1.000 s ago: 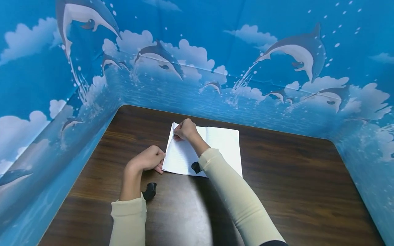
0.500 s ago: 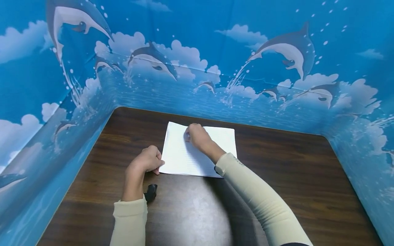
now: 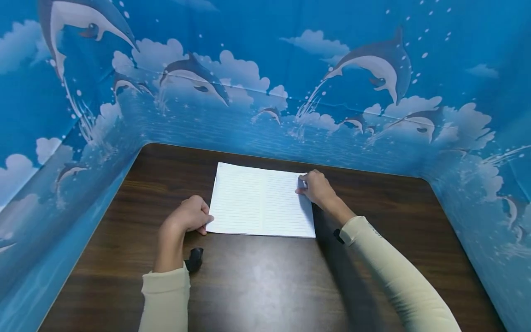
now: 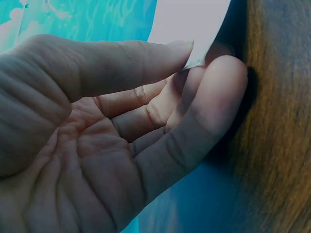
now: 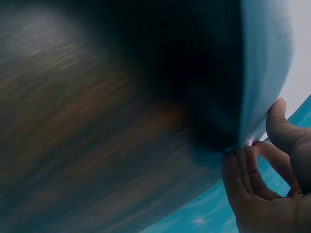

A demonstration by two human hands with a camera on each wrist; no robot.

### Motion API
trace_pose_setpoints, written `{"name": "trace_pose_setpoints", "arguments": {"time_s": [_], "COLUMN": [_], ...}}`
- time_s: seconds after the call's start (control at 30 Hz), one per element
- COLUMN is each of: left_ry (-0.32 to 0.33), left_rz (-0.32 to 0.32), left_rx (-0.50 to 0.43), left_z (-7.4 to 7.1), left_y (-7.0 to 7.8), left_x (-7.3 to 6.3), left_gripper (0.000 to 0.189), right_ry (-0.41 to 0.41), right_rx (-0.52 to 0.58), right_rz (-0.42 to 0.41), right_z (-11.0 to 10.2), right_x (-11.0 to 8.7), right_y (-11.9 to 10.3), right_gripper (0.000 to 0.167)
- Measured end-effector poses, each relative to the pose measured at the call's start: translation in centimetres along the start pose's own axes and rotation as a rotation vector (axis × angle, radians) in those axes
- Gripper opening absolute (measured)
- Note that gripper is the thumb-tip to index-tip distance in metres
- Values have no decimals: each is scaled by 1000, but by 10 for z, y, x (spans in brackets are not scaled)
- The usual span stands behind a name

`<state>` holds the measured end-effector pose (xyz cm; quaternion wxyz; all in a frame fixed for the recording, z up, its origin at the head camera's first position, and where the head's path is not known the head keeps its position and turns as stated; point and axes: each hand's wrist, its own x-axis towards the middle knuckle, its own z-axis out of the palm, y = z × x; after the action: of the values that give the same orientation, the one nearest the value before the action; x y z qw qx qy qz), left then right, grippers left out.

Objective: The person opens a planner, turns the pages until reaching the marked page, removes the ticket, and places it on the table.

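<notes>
An open notebook (image 3: 238,198) with blank ruled pages lies flat on the dark wooden table, a crease running down its middle. My left hand (image 3: 191,215) is at its lower left corner. Seen close up in the left wrist view, the thumb and fingers (image 4: 221,92) pinch the corner of the white paper (image 4: 189,24). At the upper right corner, my right hand (image 3: 317,186) holds the notebook's right edge. The right wrist view has the thumb (image 5: 278,121) on the page face and the other fingertips at the edge of the pages (image 5: 265,63).
A wooden table (image 3: 257,281) surrounds the notebook. Behind and beside it hangs a blue backdrop (image 3: 249,106) printed with dolphins and clouds. A black wrist camera (image 3: 194,259) sits by the left sleeve (image 3: 166,295), just above the tabletop.
My right hand has swept from the notebook's upper left corner across the pages to the right edge, uncovering both pages. My left hand stays at the lower left corner.
</notes>
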<state>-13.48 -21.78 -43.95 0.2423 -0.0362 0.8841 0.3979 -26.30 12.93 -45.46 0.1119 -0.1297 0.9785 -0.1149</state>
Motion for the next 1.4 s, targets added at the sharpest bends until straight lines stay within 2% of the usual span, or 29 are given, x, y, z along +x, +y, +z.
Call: {"name": "trace_pose_setpoints", "arguments": {"time_s": [0.23, 0.37, 0.6, 0.8, 1.0, 1.1, 1.27, 1.4], "left_ry": [-4, -6, -3, 4, -1, -5, -4, 1], "left_rz": [-20, -22, -26, -37, -46, -48, -52, -46], "left_rx": [22, 31, 39, 49, 48, 46, 41, 36], "left_z": [-3, -4, -6, -7, -7, -8, -10, -8], "left_y": [-6, -6, -3, -2, -2, -2, -4, -3], "left_x": [0, -1, -3, -6, -7, -8, -8, -5], "left_gripper": [34, 31, 26, 20, 19, 20, 21, 21], "right_ry": [-27, -38, -61, -48, -12, 14, 19, 33], "right_rx": [39, 80, 57, 66, 200, 282, 331, 350], "right_rz": [22, 44, 67, 61, 65, 94, 141, 146], "right_z": [-4, -3, -4, -4, -2, 0, 3, 5], "right_x": [-2, -2, 0, 0, -4, -5, -2, 1], "right_y": [15, 14, 9, 7, 11, 15, 20, 24], "right_gripper": [59, 54, 51, 53, 56, 56, 48, 35]}}
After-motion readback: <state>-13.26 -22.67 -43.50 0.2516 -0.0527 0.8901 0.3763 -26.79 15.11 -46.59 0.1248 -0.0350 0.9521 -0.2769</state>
